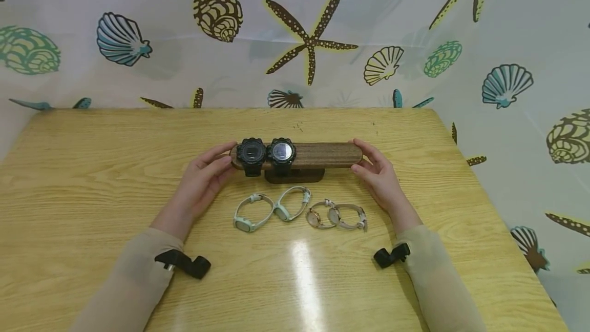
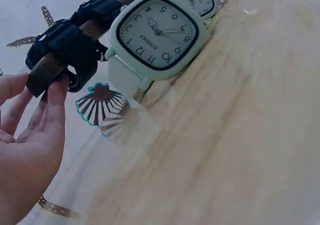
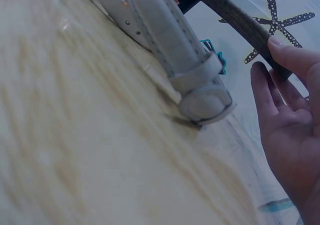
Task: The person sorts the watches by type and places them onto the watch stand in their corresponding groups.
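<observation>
A dark wooden watch stand [image 1: 329, 155] with a long rounded bar on a small base stands mid-table. Two black digital watches, one at the end [image 1: 251, 152] and one beside it [image 1: 281, 151], are strapped round the bar's left half. My left hand [image 1: 203, 178] grips the bar's left end between thumb and fingers. At the opposite end my right hand [image 1: 380, 175] pinches the bar the same way; the right wrist view shows thumb and fingertips on the dark bar [image 3: 240, 22]. Nearer me lie two mint-green watches, a square-faced one [image 2: 157, 35] at the left and its twin [image 1: 282, 212].
Right of the mint watches, two light-strapped watches with round faces, one rose-gold [image 1: 314, 218] and one [image 1: 335, 215] overlapping it, lie on the wooden table [image 1: 115, 168]. A curtain [image 1: 175, 60] printed with shells and starfish hangs behind the far edge. Small black cameras sit on both wrists.
</observation>
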Demonstrator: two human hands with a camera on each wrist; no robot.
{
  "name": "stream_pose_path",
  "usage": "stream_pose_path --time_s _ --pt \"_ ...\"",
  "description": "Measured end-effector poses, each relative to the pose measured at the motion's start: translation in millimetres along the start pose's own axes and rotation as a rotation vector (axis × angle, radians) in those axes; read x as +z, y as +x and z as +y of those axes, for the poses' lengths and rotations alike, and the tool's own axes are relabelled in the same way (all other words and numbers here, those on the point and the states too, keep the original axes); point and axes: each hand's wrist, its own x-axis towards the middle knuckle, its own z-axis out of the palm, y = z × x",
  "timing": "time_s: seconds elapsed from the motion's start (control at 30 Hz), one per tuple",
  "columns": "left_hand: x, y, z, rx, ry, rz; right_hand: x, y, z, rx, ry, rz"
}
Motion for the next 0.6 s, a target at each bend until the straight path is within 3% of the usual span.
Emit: stream_pose_path --time_s 0.23,0.4,0.47,0.6 --pt "-3.3 1.1 -6.0 0.047 -0.025 -0.039 0 -1 -2 0.017 -0.028 0.025" --pt "-4.0 0.1 -7.0 0.065 -0.007 -0.044 0 1 -8 0.011 -0.138 0.084" --pt "-3.8 -0.3 -6.9 0.069 0.000 -0.045 0 1 -13 -0.018 -0.187 0.124" --pt "-3.7 -1.3 -6.5 0.072 0.003 -0.047 1 3 -26 -0.156 -0.273 0.169"
